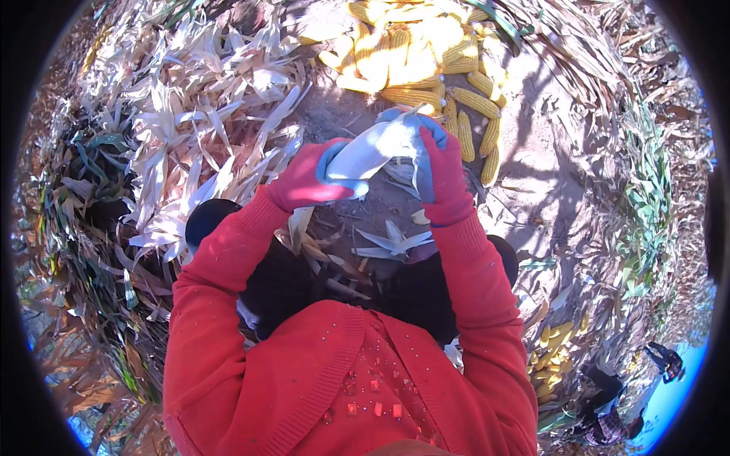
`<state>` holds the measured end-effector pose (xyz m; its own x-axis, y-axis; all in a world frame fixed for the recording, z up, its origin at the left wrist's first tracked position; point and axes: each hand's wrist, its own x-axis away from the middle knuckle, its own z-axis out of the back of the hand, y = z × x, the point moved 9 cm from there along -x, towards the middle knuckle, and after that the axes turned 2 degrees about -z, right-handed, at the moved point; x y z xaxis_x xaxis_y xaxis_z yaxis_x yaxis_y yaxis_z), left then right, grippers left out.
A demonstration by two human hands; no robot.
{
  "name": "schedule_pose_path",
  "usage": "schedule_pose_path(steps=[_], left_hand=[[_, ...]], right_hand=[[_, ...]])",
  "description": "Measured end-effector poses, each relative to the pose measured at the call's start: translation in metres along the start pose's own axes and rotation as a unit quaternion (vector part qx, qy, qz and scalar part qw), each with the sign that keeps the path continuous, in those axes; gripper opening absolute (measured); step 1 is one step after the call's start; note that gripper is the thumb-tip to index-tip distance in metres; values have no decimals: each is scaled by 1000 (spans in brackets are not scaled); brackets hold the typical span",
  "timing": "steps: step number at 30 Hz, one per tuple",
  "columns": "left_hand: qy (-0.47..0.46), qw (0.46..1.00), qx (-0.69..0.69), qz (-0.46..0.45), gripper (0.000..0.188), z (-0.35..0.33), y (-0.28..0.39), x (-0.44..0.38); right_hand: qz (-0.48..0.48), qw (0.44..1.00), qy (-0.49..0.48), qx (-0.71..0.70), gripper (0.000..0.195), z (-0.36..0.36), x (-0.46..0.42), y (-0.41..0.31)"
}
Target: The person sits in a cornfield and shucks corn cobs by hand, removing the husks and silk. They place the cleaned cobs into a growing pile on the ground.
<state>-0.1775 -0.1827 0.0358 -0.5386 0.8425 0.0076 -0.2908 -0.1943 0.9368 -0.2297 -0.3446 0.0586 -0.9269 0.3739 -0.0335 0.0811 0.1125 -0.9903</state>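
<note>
An ear of corn in its pale husk (370,149) is held between my two hands above the ground. My left hand (313,174), in a red and blue-grey work glove, is wrapped around the lower left end. At the upper right end, my right hand (436,157), gloved the same way, grips the husk near the tip. Glare washes out part of the husk, and its far side is hidden. Just beyond my hands lies a pile of husked yellow corn cobs (419,94). Loose husk leaves (394,242) rest on the soil below.
A heap of stripped husks (188,125) spreads at the left. Dry corn stalks (582,51) lie at the upper right, with green leaves (647,211) along the right. Another cob pile (553,359) sits at lower right, near a seated person (607,410); another person (664,360) is farther off.
</note>
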Motion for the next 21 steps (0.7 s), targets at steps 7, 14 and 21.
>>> schedule_pose_path(steps=[7, 14, 21], left_hand=[[83, 982, -83, -148, 82, 5, 1, 2], [93, 930, 334, -121, 80, -16, -23, -12], [106, 913, 391, -45, 45, -7, -13, -8]], right_hand=[[-119, 982, 11, -145, 26, 12, -2, 60], [-206, 887, -11, -413, 29, -35, 13, 74], [-141, 953, -35, -266, 37, -49, 11, 72]])
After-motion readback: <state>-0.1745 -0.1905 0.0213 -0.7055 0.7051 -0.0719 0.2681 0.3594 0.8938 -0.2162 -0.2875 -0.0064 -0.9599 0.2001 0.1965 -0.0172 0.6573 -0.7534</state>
